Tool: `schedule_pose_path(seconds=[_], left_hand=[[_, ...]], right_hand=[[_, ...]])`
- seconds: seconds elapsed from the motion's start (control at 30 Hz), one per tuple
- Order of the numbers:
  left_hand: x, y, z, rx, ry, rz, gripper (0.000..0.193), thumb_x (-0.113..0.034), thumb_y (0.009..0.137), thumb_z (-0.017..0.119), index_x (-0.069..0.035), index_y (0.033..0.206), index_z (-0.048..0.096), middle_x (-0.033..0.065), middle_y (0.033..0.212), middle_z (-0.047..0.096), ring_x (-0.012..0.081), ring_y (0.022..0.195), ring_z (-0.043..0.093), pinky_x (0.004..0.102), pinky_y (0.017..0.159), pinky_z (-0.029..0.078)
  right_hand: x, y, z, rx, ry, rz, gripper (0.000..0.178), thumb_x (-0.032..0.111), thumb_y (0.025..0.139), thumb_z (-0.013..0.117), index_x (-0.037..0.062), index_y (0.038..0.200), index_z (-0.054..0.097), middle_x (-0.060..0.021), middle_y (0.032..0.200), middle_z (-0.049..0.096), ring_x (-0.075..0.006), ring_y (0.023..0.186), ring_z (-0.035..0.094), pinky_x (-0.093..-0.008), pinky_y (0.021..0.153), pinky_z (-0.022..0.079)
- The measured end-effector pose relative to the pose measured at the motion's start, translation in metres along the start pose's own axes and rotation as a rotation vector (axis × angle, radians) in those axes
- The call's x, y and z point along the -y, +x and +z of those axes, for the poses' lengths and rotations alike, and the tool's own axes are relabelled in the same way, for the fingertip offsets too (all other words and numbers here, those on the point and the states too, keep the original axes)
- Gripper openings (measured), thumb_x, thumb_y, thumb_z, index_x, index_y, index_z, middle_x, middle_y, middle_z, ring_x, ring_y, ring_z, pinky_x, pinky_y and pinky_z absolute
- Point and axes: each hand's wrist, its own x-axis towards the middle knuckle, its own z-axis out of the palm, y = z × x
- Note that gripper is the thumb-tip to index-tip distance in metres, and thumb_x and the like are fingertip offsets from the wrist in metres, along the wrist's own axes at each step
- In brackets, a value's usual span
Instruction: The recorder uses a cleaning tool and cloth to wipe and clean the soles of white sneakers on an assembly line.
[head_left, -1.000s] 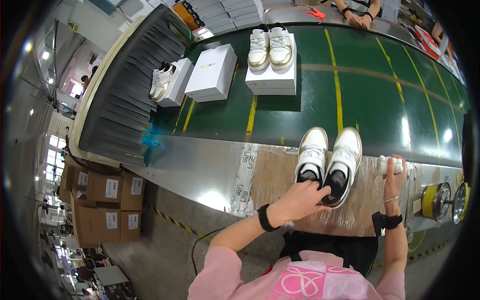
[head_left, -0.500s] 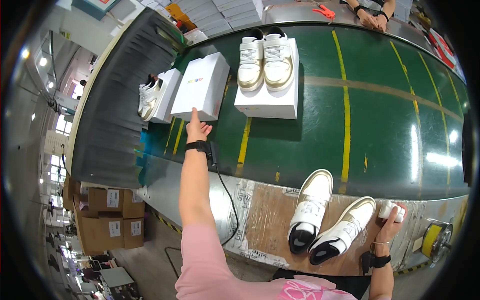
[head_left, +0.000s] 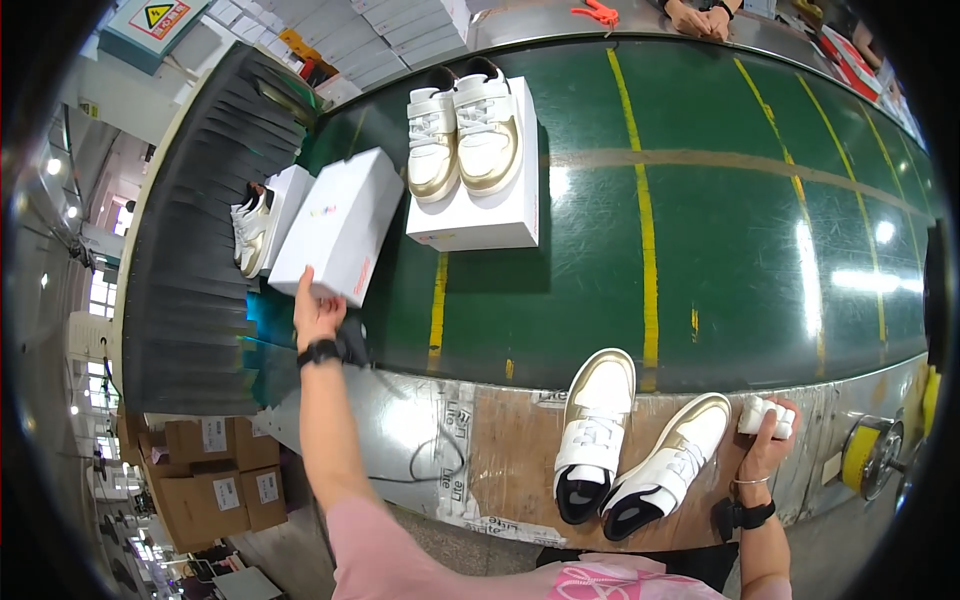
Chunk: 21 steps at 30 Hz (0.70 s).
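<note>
Two hands are at work here. The left hand (head_left: pixel 316 312) reaches far out over the green conveyor belt (head_left: pixel 760 250), its grip closed on the near edge of a closed white shoebox (head_left: pixel 338 224), which lies tilted on the belt at its left side, just in front of the black slatted curve (head_left: pixel 190 250). The right hand (head_left: pixel 765 440) rests at the counter (head_left: pixel 500 460) edge, fingers wrapped around a small white wad (head_left: pixel 766 416), pinching it against the brown cardboard-covered surface. Just beside that hand lie two white-and-gold sneakers (head_left: pixel 630 450), toes pointing toward the belt, heels toward the person, side by side and slightly splayed. Farther up the belt another white box (head_left: pixel 480 215) carries a second pair of sneakers (head_left: pixel 462 140) on its lid. A third box with a shoe (head_left: pixel 262 222) sits touching the held shoebox on its left. Across the belt, another person's hands (head_left: pixel 700 16) rest on the far edge.
</note>
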Motion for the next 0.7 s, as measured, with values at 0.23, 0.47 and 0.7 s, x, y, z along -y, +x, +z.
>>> schedule_pose_path(seconds=[0.23,0.47,0.7], left_hand=[[0.022,-0.142,-0.197,0.068,0.103,0.009,0.044,-0.039,0.085,0.070,-0.013,0.119,0.057,0.0000,0.107,0.063,0.0134,0.096,0.057,0.0314,0.078,0.046],[0.040,-0.212,-0.283,-0.261,0.525,0.143,0.039,-0.013,0.086,0.068,-0.004,0.121,0.052,0.0070,0.100,0.058,0.0166,0.096,0.055,0.0317,0.083,0.046],[0.058,-0.198,-0.056,0.482,0.506,0.329,0.048,-0.022,0.089,0.069,-0.002,0.128,0.050,0.0083,0.107,0.056,0.0165,0.092,0.057,0.0328,0.086,0.050]], right_hand=[[-0.007,0.007,0.001,-0.019,0.026,-0.017,0.022,0.015,0.095,0.060,0.0048,0.112,0.051,-0.0070,0.103,0.060,-0.0150,0.093,0.056,-0.0282,0.083,0.048],[-0.012,0.013,-0.003,-0.012,0.033,0.072,0.021,0.015,0.094,0.061,0.0054,0.110,0.052,-0.0057,0.101,0.059,-0.0133,0.089,0.056,-0.0268,0.078,0.049],[-0.015,0.017,-0.005,-0.021,0.054,0.028,0.021,0.012,0.093,0.061,0.0055,0.110,0.052,-0.0063,0.099,0.059,-0.0137,0.088,0.056,-0.0272,0.079,0.049]])
